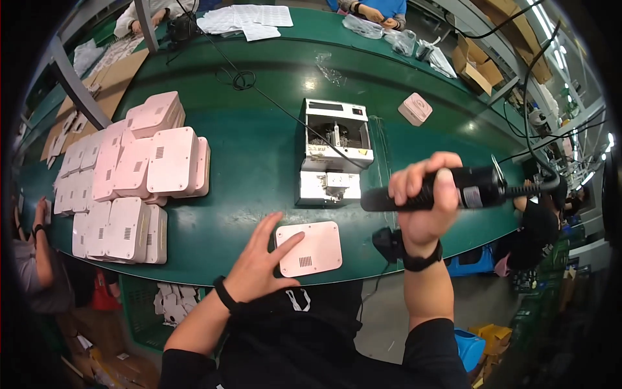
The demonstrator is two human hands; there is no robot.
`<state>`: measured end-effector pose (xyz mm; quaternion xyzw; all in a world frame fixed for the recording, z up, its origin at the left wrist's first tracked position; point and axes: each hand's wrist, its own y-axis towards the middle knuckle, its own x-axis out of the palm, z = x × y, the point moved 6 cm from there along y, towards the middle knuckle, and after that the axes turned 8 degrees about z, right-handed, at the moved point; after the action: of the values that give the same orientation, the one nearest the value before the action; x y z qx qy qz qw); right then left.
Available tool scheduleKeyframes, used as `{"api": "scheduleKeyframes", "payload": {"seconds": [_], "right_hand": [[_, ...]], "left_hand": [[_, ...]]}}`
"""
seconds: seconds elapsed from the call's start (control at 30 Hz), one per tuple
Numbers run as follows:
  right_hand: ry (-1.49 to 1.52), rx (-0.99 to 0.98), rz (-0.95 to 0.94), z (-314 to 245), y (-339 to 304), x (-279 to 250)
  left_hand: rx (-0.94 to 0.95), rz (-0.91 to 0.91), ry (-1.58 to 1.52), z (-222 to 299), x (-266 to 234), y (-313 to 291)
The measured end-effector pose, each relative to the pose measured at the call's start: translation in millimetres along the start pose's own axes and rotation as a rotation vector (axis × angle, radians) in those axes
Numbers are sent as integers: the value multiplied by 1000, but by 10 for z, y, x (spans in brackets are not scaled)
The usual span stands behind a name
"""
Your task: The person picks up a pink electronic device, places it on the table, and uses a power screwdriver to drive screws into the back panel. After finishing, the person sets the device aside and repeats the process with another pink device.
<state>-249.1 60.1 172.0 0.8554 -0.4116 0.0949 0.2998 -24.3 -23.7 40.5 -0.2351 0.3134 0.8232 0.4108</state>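
Bench [240, 204]: smooth green surface, faintly glossy. Handheld tool [476, 185]: black, elongated and cylindrical, ribbed cable sleeve at its right end. Right hand [427, 201] has its fingers wrapped round it, holding it raised above the bench. Left hand [259, 262]: fingers spread, not clenched, index finger lying on the pale pink housing [321, 246].

Around: white boxy machine [334, 155] with a dark recess, just far of the housing. A thin black cord [243, 80], looped on the far bench, runs across the machine. Stacks of similar housings [133, 162] at left; a small pink box [414, 109] far right; crumpled clear plastic [330, 70] at the far side. The raised tool hides part of the bench at right.

Housing: lies flat at the near edge, between the hands. Rounded rectangle, matte-looking; small holes at visible corners, a slotted grille toward the near side.
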Motion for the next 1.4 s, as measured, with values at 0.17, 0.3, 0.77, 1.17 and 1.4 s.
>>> {"api": "scheduleKeyframes", "payload": {"seconds": [0.17,0.3,0.77,1.17,1.4], "right_hand": [[-142,17,-77,268,182,241],[-212,67,-88,430,170,270],[-181,132,-81,328,-150,-30],[-164,115,-59,482,-276,-114],[-176,124,-90,363,-83,78]], "left_hand": [[9,-93,-69,-177,85,-27],[-20,-82,-121,-218,133,19],[-10,-56,-123,-275,139,87],[-20,-38,-157,-209,111,110],[14,-26,-138,-238,187,188]]}}
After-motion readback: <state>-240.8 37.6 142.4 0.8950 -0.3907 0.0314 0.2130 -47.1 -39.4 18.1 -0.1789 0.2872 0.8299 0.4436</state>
